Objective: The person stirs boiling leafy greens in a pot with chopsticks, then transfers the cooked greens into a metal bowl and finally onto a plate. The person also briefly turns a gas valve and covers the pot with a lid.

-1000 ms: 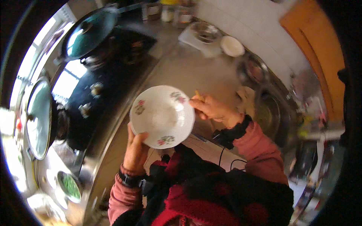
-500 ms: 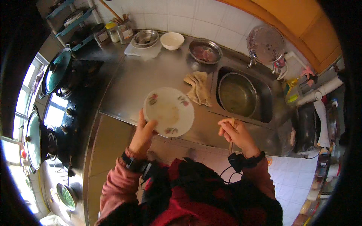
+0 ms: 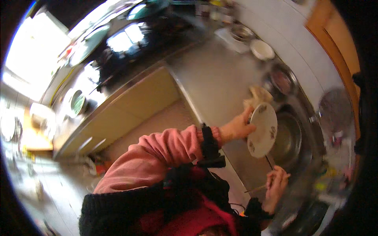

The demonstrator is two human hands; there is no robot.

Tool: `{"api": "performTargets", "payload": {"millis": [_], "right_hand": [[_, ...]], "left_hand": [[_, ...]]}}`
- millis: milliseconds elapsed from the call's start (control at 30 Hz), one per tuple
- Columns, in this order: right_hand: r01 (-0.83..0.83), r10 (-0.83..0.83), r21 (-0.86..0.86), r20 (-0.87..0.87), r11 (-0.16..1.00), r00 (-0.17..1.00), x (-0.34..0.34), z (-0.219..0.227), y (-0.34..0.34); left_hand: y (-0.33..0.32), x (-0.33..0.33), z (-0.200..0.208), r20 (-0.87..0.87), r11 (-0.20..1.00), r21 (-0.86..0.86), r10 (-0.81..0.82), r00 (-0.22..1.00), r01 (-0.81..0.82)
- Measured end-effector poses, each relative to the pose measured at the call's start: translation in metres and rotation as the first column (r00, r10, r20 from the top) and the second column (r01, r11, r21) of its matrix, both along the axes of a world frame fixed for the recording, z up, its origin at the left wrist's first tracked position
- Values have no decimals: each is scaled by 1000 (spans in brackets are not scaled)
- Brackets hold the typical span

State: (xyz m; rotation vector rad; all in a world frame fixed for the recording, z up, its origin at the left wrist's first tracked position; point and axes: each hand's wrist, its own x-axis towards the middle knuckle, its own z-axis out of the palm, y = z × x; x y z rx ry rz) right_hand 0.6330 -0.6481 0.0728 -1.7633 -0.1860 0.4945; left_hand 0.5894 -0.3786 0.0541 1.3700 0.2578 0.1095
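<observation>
My left hand [image 3: 236, 128] grips the rim of a white plate [image 3: 263, 129] with a floral pattern, thumb over the edge. Tilted, the plate hangs over the counter's edge of the sink, partly covering the metal basin [image 3: 290, 139] inside it. My right hand [image 3: 277, 187] is closed around what look like wooden chopsticks [image 3: 256, 189]; motion blur hides whether there is one stick or two. It is below the plate, apart from it. A beige cloth [image 3: 260, 95] lies on the counter just beyond the plate.
A metal bowl of reddish meat [image 3: 281, 82] and a white bowl [image 3: 262, 50] stand along the wall. The dark stove [image 3: 130, 51] with lidded pans is at upper left. A bowl with green contents [image 3: 78, 103] sits at far left, above cabinet doors [image 3: 130, 106].
The whole view has swung round, so the counter and sink appear turned. My left hand has brought the plate, now more tilted, toward the sink. My right hand still holds the chopsticks.
</observation>
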Motion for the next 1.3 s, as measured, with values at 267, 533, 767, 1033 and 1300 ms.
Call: {"api": "performTargets", "payload": {"millis": [267, 533, 767, 1033, 1300], "right_hand": [[-351, 307, 236, 202, 906, 930, -11, 12, 125], [-745, 728, -26, 241, 667, 642, -160, 25, 300], [-808, 781, 429, 299, 403, 548, -311, 32, 419], [-820, 850, 506, 278, 267, 448, -391, 34, 521], [-810, 919, 547, 171, 211, 354, -424, 15, 631]], "left_hand": [[70, -208, 27, -112, 890, -249, 365, 924, -382], [98, -462, -14, -156, 396, -375, 864, 478, -838], [123, -634, -37, -158, -5, -360, 986, 55, -933], [188, -730, -71, -151, -319, -370, 947, -282, -873], [275, -762, -96, -239, -453, -357, 890, -389, -817]]}}
